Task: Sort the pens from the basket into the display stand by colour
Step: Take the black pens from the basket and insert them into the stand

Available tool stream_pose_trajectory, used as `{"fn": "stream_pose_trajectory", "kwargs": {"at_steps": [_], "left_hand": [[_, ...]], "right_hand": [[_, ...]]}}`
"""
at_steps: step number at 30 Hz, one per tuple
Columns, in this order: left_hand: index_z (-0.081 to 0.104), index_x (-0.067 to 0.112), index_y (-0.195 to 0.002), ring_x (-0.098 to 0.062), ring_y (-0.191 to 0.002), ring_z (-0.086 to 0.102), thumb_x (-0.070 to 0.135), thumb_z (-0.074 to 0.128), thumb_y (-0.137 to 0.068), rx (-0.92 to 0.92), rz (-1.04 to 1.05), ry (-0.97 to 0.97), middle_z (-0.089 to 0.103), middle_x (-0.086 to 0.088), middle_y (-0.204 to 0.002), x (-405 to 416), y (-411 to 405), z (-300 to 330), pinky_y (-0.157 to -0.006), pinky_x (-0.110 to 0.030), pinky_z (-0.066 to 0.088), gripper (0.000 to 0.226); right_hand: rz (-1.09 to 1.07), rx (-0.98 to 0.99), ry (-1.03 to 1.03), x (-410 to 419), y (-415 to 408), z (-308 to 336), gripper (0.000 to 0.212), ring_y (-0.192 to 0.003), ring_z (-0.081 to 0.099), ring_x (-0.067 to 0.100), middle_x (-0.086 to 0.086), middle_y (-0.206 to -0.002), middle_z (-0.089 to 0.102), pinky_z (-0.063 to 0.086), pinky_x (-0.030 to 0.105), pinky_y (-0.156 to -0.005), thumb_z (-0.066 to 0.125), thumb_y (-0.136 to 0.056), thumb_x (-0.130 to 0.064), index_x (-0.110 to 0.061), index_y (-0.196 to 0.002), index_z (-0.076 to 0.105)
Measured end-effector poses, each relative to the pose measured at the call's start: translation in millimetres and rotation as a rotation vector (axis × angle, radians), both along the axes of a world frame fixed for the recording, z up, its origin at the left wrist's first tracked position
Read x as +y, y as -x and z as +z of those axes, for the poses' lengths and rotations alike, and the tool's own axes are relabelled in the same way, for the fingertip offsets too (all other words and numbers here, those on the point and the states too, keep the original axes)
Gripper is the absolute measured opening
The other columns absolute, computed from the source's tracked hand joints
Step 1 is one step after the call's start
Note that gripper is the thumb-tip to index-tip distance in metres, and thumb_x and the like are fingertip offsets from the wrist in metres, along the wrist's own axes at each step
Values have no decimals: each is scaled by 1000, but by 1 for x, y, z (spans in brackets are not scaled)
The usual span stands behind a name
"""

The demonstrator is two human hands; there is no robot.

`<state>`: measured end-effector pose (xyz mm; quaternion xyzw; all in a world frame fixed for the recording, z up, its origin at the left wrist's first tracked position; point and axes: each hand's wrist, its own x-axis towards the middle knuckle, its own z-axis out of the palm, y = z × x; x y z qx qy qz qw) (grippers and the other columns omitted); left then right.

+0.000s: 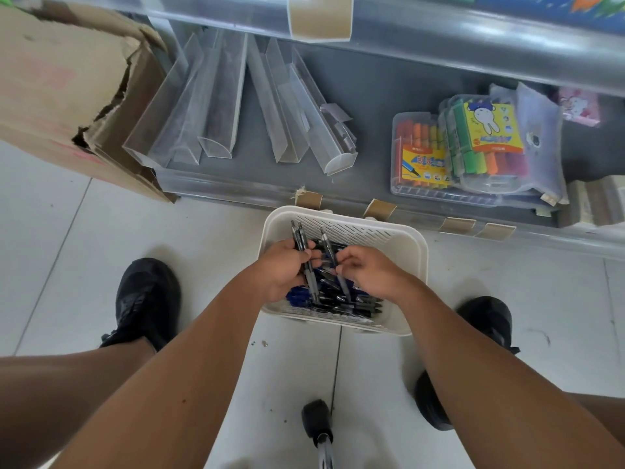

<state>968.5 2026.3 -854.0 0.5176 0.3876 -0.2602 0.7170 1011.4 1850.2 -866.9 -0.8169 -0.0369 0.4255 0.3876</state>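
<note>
Black and blue pens [341,299] lie heaped in the white slotted basket [411,252] on the floor. Over the basket, the left hand [282,270] grips a bundle of dark pens [302,243]; the right hand [368,272] pinches one grey-barrelled pen [329,248]. Beyond the basket, clear acrylic holders [216,106] lie on the grey shelf [378,86]

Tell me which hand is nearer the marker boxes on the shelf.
Right. The right hand is over the basket, below and left of the marker boxes. The left hand, holding pens, sits farther left.
</note>
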Motion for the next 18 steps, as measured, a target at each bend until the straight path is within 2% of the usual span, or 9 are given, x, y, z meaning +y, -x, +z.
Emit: {"fn": "stream_pose_trajectory", "kwargs": {"at_steps": [4,11,15,18], "left_hand": [[59,8,-122,-21,-101,68,3,41,-102,-57,-40,66,72,-10,-107,0,5,4,-85,-37,56,27],[60,9,-121,-27,-110,65,6,45,-101,-148,-38,100,68,-15,-118,-1,5,10,-92,-39,54,25],[61,10,-120,-25,-107,66,5,50,-99,-136,8,78,68,-14,-116,-2,6,11,-89,-35,54,25],[62,9,-115,-19,-96,70,5,48,-100,-132,13,61,71,-11,-111,0,6,11,-80,-30,57,21]], "right_hand": [[-80,4,-98,8,2,8,14,-92,64,8,-9,-95,72,48,27,-86,64,-93,-19,-32,-97,68],[-143,-71,-133,22,4,10,13,-91,69,15,-3,-92,73,52,43,-95,73,-84,-18,-28,-87,66],[-80,-83,-154,25,4,13,18,-91,70,14,-1,-94,74,53,34,-93,70,-86,-8,-26,-88,70],[-100,-28,-160,23,0,19,23,-81,72,11,0,-90,74,53,20,-77,56,-92,0,-17,-93,71]]}}
